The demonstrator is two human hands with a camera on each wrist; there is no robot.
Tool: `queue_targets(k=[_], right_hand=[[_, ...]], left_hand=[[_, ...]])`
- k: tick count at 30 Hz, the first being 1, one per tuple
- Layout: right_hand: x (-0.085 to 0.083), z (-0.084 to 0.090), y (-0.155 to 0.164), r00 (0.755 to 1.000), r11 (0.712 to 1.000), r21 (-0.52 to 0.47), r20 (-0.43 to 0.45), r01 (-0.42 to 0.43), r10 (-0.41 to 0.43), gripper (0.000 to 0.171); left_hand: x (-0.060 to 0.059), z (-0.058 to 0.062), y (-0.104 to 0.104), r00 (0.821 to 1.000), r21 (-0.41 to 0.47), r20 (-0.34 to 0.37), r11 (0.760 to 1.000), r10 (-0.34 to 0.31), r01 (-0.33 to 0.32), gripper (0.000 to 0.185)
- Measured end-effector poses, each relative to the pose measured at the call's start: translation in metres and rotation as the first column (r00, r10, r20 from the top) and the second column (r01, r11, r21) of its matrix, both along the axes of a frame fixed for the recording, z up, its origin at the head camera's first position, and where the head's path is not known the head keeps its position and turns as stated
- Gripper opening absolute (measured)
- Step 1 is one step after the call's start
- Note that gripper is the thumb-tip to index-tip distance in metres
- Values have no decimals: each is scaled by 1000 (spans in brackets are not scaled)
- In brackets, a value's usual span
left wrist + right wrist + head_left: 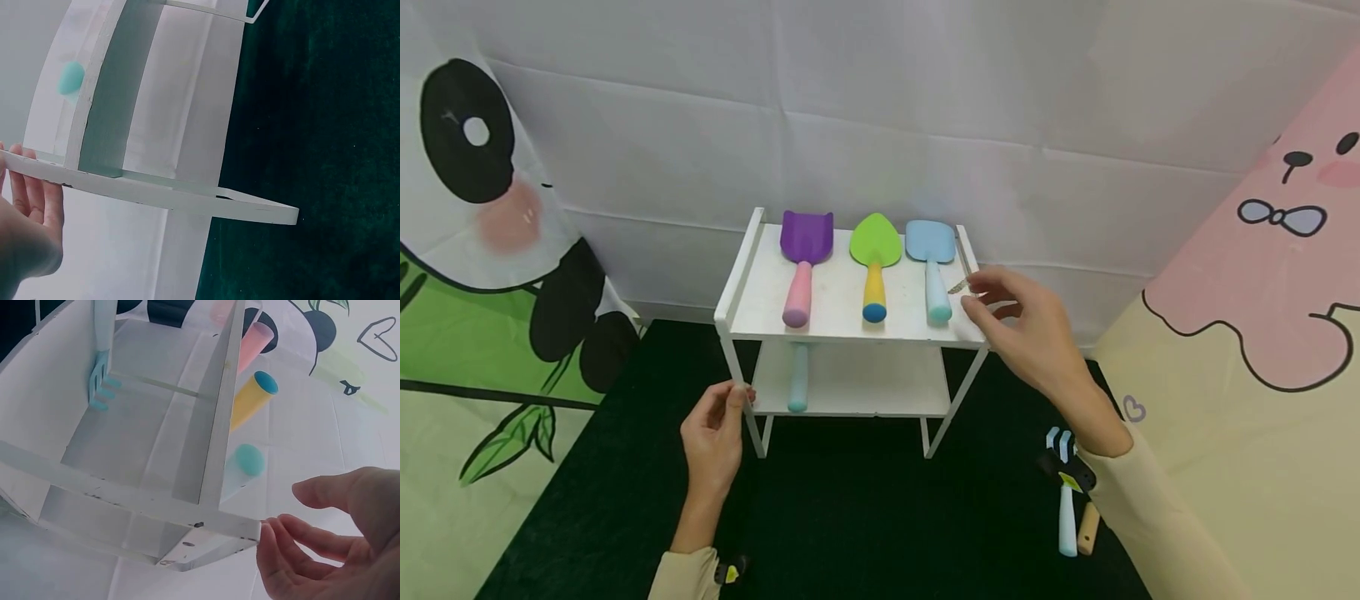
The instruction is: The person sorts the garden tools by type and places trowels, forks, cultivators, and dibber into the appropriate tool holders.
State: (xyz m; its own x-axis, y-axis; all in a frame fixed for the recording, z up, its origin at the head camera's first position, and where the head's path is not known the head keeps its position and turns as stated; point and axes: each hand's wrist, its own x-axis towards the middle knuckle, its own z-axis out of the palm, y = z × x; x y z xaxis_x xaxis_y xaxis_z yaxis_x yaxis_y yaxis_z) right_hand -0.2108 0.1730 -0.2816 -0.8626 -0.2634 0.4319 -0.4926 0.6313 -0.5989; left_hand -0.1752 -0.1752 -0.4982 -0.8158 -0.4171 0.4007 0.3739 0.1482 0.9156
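Observation:
A white two-tier shelf (902, 328) stands in the middle of the head view. On its top lie a purple shovel (807, 237) with a pink handle, a green trowel (876, 240) with a yellow handle and a light blue shovel (930, 242). A light blue hand rake (100, 381) lies on the lower tier. My left hand (715, 433) pinches the shelf's front left leg between thumb and fingers. At the top right corner, my right hand (1026, 329) has its fingertips touching the side rail, its thumb held apart with nothing between.
On the dark green floor (865, 517) at the right lie another light blue rake (1067, 517) and a tool with a wooden handle (1087, 529), partly hidden by the right wrist. White cloth (880, 108) hangs behind the shelf. Printed panels flank it on both sides.

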Motion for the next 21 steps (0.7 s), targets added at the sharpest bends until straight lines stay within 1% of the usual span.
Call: queue_targets(k=[4,7,15,21], right_hand=[[6,-6,8,999,999,-33,-40,12,-14,31],[11,-12,14,998,998,-62,-54,10,-14,29],[22,-25,26,993,992,-126,-118,-18,3,25],[30,-38,36,989,985,-165,-146,-47,22,27]], left_hand=[[0,1,0,1000,4,-8,1000,-4,4,18],[0,1,0,1000,9,-6,1000,-8,8,19],[-1,-1,0,1000,4,12,1000,-8,8,21],[0,-1,0,1000,4,14,1000,-3,3,20]])
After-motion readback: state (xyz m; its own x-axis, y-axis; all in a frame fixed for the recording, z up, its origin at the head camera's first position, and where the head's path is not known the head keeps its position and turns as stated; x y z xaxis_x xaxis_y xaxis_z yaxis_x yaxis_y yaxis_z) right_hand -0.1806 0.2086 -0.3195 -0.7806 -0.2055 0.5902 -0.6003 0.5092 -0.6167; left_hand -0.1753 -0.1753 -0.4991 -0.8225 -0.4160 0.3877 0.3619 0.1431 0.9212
